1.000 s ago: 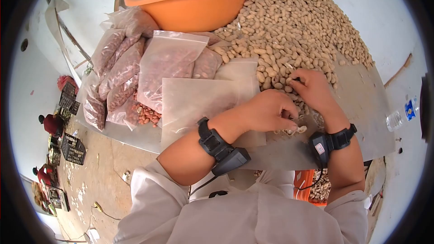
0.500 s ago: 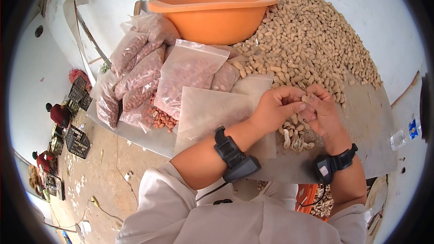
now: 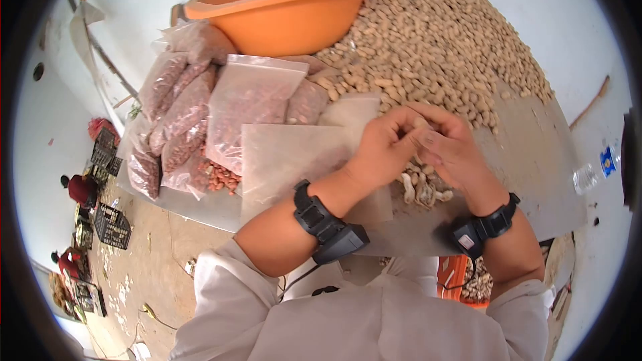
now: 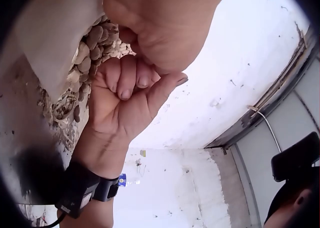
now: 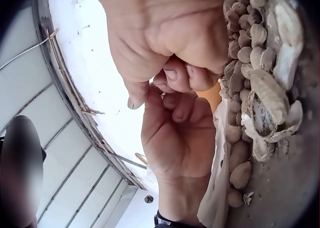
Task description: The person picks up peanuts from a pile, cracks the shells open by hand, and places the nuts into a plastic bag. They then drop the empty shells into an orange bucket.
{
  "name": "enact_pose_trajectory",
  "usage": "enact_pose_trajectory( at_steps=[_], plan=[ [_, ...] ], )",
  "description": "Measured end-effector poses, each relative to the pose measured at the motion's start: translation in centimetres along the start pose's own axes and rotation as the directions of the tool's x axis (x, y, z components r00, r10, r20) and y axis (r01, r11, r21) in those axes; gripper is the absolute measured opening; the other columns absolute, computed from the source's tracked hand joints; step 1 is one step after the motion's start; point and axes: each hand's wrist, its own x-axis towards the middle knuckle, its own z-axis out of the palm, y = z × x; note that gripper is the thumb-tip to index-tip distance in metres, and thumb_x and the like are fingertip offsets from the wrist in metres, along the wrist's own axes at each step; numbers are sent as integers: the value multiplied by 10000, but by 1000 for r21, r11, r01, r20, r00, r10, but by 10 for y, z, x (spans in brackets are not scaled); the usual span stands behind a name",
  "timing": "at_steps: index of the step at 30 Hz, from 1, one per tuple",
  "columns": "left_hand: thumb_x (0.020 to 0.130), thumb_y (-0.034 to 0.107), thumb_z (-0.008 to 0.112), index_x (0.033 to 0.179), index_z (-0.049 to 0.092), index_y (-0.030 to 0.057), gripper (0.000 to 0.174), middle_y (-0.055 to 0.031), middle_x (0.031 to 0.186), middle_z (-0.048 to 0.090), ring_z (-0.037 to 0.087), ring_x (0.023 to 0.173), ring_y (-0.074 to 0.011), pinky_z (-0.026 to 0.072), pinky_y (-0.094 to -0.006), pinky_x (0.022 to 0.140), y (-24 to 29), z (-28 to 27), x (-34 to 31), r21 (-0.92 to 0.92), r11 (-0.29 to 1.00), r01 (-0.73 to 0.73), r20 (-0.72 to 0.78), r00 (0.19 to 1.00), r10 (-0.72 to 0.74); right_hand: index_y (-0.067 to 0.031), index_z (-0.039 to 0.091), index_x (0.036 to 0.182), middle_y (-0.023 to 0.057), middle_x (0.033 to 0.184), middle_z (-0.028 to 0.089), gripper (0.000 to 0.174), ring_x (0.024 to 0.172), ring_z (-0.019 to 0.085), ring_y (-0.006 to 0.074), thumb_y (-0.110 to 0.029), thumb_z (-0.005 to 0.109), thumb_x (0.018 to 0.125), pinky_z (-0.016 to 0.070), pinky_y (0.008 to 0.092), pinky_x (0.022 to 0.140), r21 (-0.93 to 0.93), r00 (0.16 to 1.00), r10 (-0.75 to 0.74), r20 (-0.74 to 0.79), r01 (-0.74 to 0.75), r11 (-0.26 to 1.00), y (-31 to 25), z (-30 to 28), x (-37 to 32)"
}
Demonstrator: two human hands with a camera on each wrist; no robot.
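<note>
Both hands meet at the near edge of the peanut pile (image 3: 441,40). The left hand (image 3: 381,154) and right hand (image 3: 458,157) pinch a small peanut (image 3: 419,122) between thumbs and fingertips, mostly covered by the fingers. In the left wrist view, the right hand (image 4: 120,105) has curled fingers under the left hand (image 4: 165,27). The right wrist view shows the right hand (image 5: 165,27) above the left hand (image 5: 180,138), fingertips together; the peanut is hidden there. Broken shells (image 3: 424,192) lie on the table just below the hands.
An orange tub (image 3: 287,20) stands behind filled bags (image 3: 184,107). A flat plastic bag (image 3: 281,154) lies beside the left forearm, near loose red kernels (image 3: 221,177). At the right is a bottle (image 3: 585,178); an orange crate (image 3: 453,277) sits below the table edge.
A second ago the hands were apart, the right at the pile and the left above the shells. They came together around a peanut and remain joined, fingers now covering more of it.
</note>
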Motion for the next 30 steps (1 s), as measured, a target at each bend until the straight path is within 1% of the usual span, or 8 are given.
enact_pose_trajectory(
  at_steps=[3, 9, 10, 13, 16, 22, 25, 30],
  plan=[
    [892, 112, 543, 811, 533, 44, 106, 42, 695, 505, 438, 599, -23, 370, -167, 530, 12, 4, -2, -11, 1000, 8, -32, 999, -9, 28, 520, 1168, -28, 798, 517, 376, 551, 355, 9, -131, 607, 838, 262, 168, 449, -38, 999, -40, 10, 40, 998, 4, 0, 0],
    [886, 105, 553, 784, 528, 43, 122, 52, 682, 486, 410, 596, -9, 328, -167, 495, 8, 6, -4, 37, 999, -37, -88, 995, 40, 15, 532, 1162, -28, 787, 519, 373, 537, 349, 9, -106, 631, 823, 243, 165, 432, 112, 999, -43, 5, 43, 993, 11, -2, 1],
    [845, 70, 591, 812, 574, -7, 85, -6, 690, 576, 501, 634, -43, 440, -203, 555, 7, 2, -3, 87, 996, -32, -86, 996, 40, 8, 541, 1150, -37, 750, 507, 346, 536, 351, 8, -141, 610, 846, 243, 162, 426, 102, 999, -44, 11, 43, 994, 12, -3, 1],
    [836, 83, 615, 818, 579, -9, 101, -33, 750, 619, 527, 672, -52, 463, -215, 589, 20, 10, -4, 152, 987, 53, -81, 996, -41, 5, 552, 1130, -44, 704, 491, 312, 523, 356, 12, -164, 573, 869, 250, 160, 417, 227, 999, 24, 26, -29, 973, 12, -8, 2],
    [833, 81, 622, 826, 582, -19, 108, -59, 817, 640, 539, 714, -56, 477, -226, 625, 15, 4, -2, 234, 970, 69, -25, 998, -65, 3, 560, 1113, -46, 658, 473, 291, 502, 358, 16, -171, 542, 881, 256, 161, 406, 193, 998, 57, -21, -51, 980, 9, -7, 3],
    [852, 52, 588, 867, 584, -26, 79, -57, 895, 633, 532, 736, -67, 469, -219, 652, 14, 1, -1, -29, 994, 103, 63, 993, -101, 4, 564, 1099, -33, 631, 479, 272, 474, 364, 21, -142, 536, 872, 260, 170, 393, 259, 995, 67, -68, -47, 965, 13, -9, 3],
    [863, 48, 572, 881, 583, -23, 73, -55, 897, 626, 536, 748, -74, 469, -216, 663, 12, 2, -1, -7, 999, 36, 61, 998, -36, 6, 572, 1083, -29, 625, 483, 269, 468, 368, 26, -144, 539, 862, 263, 175, 393, 297, 998, 56, -30, -44, 954, 14, -11, 4],
    [869, 49, 565, 891, 583, -21, 76, -59, 852, 619, 559, 741, -84, 479, -214, 669, 11, 5, -3, -63, 997, 33, 50, 998, -30, 11, 590, 1043, -26, 611, 485, 263, 458, 358, 32, -150, 530, 844, 262, 178, 393, 296, 999, 26, -25, -18, 955, 14, -9, 4]
  ],
)
